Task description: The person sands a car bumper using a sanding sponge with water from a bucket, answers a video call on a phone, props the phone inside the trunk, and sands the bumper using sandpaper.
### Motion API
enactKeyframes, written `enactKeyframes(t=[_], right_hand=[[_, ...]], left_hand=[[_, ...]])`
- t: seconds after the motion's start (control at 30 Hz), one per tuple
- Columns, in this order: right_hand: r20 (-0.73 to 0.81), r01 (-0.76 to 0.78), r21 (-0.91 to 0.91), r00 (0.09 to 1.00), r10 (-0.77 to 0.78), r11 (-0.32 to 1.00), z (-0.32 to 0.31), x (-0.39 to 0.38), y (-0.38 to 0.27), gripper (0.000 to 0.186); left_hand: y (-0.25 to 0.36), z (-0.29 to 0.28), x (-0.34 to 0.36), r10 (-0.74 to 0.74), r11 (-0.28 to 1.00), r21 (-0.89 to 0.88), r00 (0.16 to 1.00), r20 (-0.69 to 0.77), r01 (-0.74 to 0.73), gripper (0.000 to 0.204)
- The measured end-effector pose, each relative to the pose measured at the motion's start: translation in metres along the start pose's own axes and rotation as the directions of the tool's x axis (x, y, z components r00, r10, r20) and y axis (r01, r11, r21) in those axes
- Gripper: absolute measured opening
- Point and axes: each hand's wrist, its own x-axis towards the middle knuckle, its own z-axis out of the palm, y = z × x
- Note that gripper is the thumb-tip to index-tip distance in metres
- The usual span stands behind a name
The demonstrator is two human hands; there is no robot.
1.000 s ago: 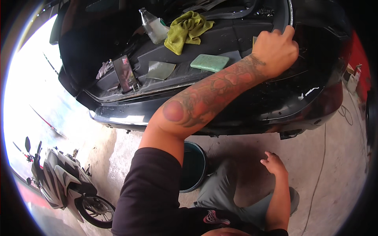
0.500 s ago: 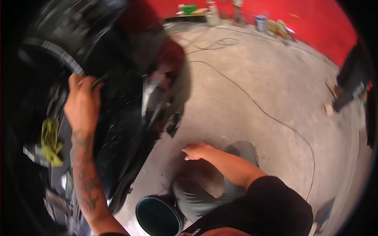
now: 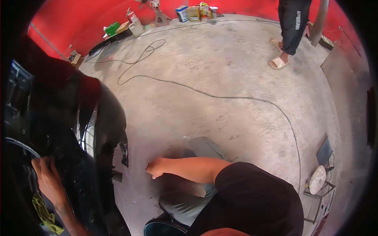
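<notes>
On the left, a black car body (image 3: 59, 118) has a curved strip (image 3: 21, 144) along the edge of its opening. My left hand (image 3: 49, 181) is on that edge at the strip, fingers bent together; what lies under the fingertips is hidden. A crumpled yellow-green cloth (image 3: 45, 214) lies just below that hand. My right hand (image 3: 154, 168) hangs in the air over my knee, right of the bumper, with fingers loosely curled and no object visible in it. The rim of a round bucket (image 3: 165, 222) shows at the bottom.
A long cable (image 3: 220, 96) loops across the concrete floor (image 3: 204, 59). Cans (image 3: 182, 15), bottles and a metal stand (image 3: 161, 17) line the red wall. Another person's legs (image 3: 293, 27) in sandals stand at upper right. A metal frame (image 3: 318, 202) with a pale lump (image 3: 317, 179) is at right.
My view has swung right, from the car's opening to the floor and red wall. My left hand stays at the strip. My right hand's fingers are more curled than a second ago.
</notes>
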Motion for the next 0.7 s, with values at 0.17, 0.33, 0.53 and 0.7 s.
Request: enactKeyframes(t=[0.17,0.33,0.53,0.7], right_hand=[[-0.003,0.018,-0.039,1.000,-0.018,0.999,-0.002,0.012,-0.002,0.045],[-0.088,0.041,-0.001,0.995,-0.041,0.999,0.005,0.007,-0.005,0.046],[-0.062,0.019,-0.019,0.998,-0.020,1.000,0.002,-0.003,0.004,0.047],[-0.065,0.040,-0.009,0.997,-0.041,0.999,0.004,0.000,0.013,0.048]], left_hand=[[-0.019,-0.005,-0.003,-0.027,1.000,-0.013,0.999,0.040,0.028,0.012],[-0.012,0.002,-0.007,-0.037,0.998,-0.042,0.999,-0.031,0.036,0.010],[-0.012,0.004,0.004,0.018,0.998,-0.061,0.997,-0.072,-0.022,0.011],[-0.017,0.013,-0.011,-0.009,0.995,-0.101,0.999,0.038,0.013,0.013]])
